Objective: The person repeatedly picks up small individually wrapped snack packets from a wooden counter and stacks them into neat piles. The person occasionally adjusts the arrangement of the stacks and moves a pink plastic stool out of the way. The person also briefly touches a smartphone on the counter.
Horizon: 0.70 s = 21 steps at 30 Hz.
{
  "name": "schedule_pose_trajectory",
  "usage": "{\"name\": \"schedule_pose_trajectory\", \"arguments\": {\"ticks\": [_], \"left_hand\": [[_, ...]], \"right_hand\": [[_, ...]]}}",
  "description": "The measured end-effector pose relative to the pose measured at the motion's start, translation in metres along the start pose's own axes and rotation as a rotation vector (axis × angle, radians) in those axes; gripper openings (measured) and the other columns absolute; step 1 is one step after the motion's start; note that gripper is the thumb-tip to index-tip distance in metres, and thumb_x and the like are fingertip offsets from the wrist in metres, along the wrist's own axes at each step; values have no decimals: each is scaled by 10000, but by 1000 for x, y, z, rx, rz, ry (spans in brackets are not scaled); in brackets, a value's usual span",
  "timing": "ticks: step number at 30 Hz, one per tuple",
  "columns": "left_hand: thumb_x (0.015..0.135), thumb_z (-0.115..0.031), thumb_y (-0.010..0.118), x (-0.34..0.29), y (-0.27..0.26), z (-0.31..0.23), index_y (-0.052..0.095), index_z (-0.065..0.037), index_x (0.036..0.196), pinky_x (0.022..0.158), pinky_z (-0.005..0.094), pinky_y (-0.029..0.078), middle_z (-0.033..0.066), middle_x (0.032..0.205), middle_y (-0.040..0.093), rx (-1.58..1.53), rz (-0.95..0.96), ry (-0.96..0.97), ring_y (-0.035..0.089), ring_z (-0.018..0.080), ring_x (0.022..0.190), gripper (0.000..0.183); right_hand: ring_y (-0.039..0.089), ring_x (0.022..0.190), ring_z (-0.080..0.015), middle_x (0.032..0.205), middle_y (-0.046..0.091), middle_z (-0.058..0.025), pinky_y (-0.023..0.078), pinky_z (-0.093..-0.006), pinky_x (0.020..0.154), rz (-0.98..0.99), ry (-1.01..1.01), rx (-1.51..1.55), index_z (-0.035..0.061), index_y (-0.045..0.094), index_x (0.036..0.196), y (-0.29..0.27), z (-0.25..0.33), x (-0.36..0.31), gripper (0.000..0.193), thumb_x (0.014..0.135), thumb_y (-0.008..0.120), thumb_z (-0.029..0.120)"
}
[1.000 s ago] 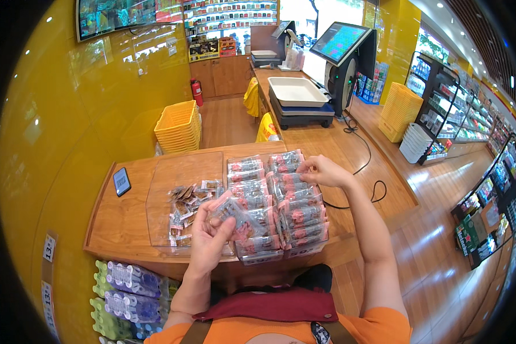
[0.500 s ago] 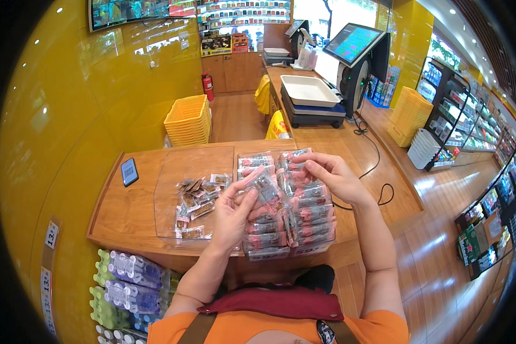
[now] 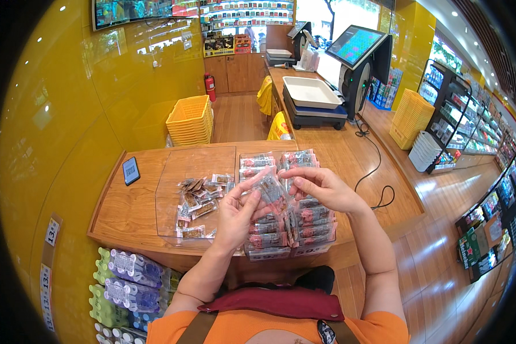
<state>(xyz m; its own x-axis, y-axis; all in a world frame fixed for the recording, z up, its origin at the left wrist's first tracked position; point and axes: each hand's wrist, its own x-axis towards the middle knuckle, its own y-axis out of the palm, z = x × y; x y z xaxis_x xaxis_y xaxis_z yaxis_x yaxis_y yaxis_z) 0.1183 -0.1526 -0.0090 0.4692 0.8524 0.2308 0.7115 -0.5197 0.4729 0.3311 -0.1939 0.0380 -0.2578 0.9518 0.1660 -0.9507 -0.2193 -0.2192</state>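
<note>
Packet [image 3: 271, 190], clear plastic with pink edging, held tilted above two columns of similar pink-and-dark packet stacks [image 3: 313, 230]. Left hand [image 3: 236, 217]: thumb and fingers pinching the packet. Right hand [image 3: 322, 189]: thumb and index finger drawn narrow beside the packet's upper edge; whether they grip anything, cannot tell. Small packets [image 3: 192, 200]: loose heap, left of the stacks, in a clear bin [image 3: 172, 167]. Counter [image 3: 117, 215]: wooden, beneath all these. Phone [image 3: 131, 171]: on its left part, screen lit. Scale [image 3: 314, 116]: farther off, topped by a white tray [image 3: 311, 92].
</note>
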Motion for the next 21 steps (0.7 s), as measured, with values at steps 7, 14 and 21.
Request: {"name": "schedule_pose_trajectory", "arguments": {"ticks": [7,14,21], "left_hand": [[890,-27,615,-18,9,-6,349,-33,1392,682,194,461,37,873,650,524,158,58,582,57,772,568],[863,-70,672,-14,3,1,441,-25,1305,694,219,496,80,859,683,267,-124,354,625,94,775,501],[896,-89,638,-21,-29,-19,673,27,987,670,197,484,49,853,667,439,-144,349,610,81,738,151]], "right_hand": [[538,715,-35,825,583,6,450,-197,614,140,43,-113,5,560,1222,10,9,-7,371,881,651,120],[599,745,-79,901,652,-35,477,-216,635,15,37,-53,15,646,1015,-34,-5,-5,208,836,698,107],[523,728,-70,810,596,10,429,-225,673,-425,66,-180,19,639,978,-100,-68,29,152,876,634,132]]}}
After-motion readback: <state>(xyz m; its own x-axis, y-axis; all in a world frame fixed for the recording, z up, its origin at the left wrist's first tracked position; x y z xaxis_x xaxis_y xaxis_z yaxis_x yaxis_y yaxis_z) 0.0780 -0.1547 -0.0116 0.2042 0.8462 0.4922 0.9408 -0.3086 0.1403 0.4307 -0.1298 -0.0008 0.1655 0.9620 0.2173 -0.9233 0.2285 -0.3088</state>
